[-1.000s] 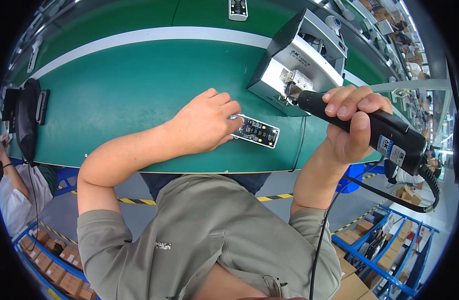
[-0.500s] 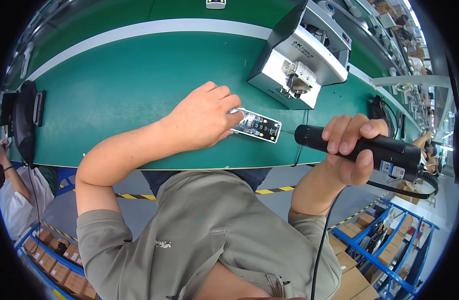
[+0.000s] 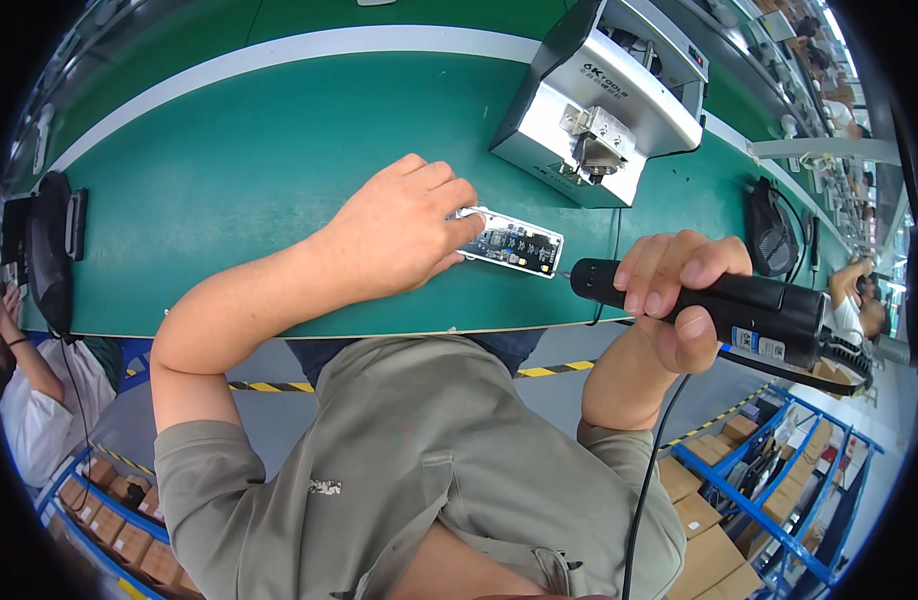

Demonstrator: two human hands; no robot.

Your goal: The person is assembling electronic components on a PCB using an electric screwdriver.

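I'm bringing the black electric screwdriver [image 3: 764, 305] down from the silver machine [image 3: 629, 115] to the circuit board [image 3: 522, 247], so work now appears to be centring on its four-o'clock corner.
My right hand [image 3: 669, 280] is clenching the screwdriver; whether its bit is touching, I cannot tell. My left hand [image 3: 414, 228] is gripping the board's nine-o'clock end over the green table [image 3: 239, 160], hiding that part. The machine is standing at one o'clock, off the bit's line.
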